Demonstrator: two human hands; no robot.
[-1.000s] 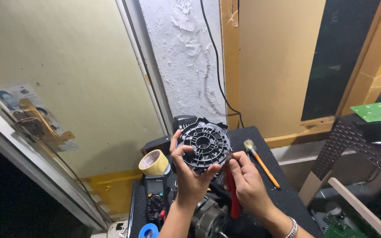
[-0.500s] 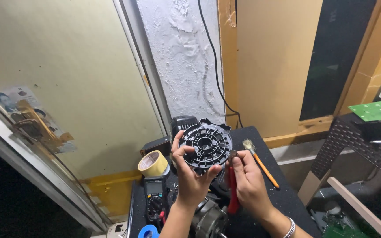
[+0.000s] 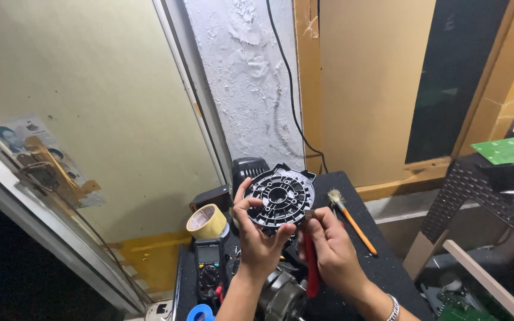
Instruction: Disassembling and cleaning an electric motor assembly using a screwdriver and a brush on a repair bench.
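Note:
My left hand (image 3: 258, 238) grips a round black plastic cover (image 3: 281, 197) with ribs and a centre hole, held upright above the table. To its right, my right hand (image 3: 331, 246) holds red-handled pliers (image 3: 311, 261), their metal tip touching the cover's lower right edge. A grey metal motor (image 3: 284, 300) lies under my wrists, partly hidden.
A black table top (image 3: 382, 267) carries a roll of yellow tape (image 3: 207, 222), a dark multimeter (image 3: 209, 270), an orange-handled brush (image 3: 352, 221) and a blue tape roll (image 3: 201, 313). A black cable (image 3: 287, 89) hangs down the white wall. A green circuit board (image 3: 513, 148) lies on a rack at right.
Both hands and the cover have stayed almost in place. The view has shifted only slightly.

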